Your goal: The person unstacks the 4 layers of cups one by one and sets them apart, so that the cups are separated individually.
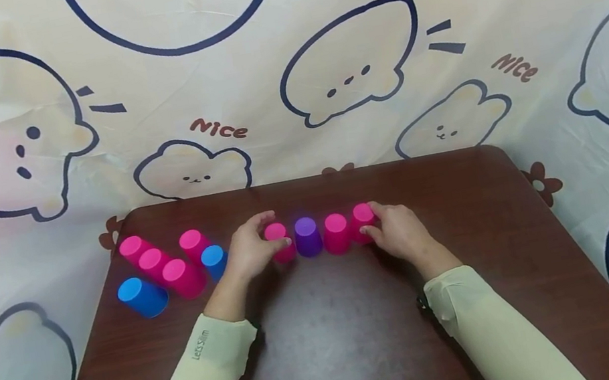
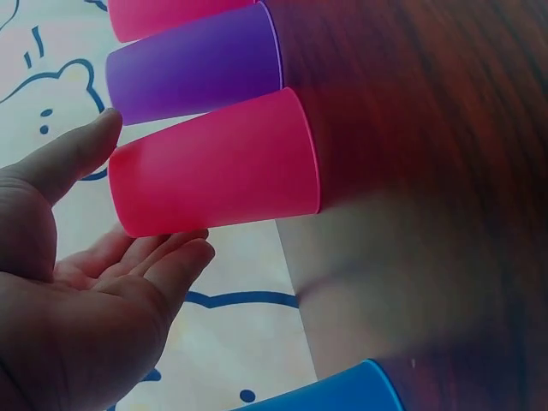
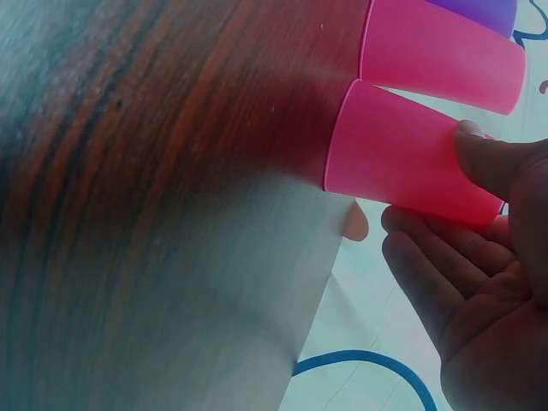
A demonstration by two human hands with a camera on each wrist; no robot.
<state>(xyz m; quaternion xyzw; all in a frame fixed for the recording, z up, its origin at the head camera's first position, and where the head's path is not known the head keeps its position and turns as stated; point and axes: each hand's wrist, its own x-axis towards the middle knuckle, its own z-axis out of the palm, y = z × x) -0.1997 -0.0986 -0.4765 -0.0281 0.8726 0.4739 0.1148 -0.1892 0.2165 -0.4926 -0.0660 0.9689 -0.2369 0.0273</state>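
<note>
Four upside-down cups, so several in all, stand in a row near the table's far edge. My left hand (image 1: pixel 250 248) is at the pink cup (image 1: pixel 282 251) on the row's left end, thumb near its closed end and fairly straight fingers along its outer side. Beside it stands a purple cup (image 1: pixel 307 238), then another pink cup (image 1: pixel 337 234). On the right end, my right hand (image 1: pixel 404 233) holds a pink cup (image 3: pixel 411 154), thumb on its near side and fingers against its outer side. The far sides of both end cups are partly hidden.
Left of the row stand more upturned cups: several pink ones, including a near one (image 1: pixel 184 279), a blue cup (image 1: pixel 214 261) close to my left wrist, and another blue cup (image 1: pixel 143 298). The brown table (image 1: pixel 343 339) meets a patterned cloth (image 1: pixel 274 154) behind.
</note>
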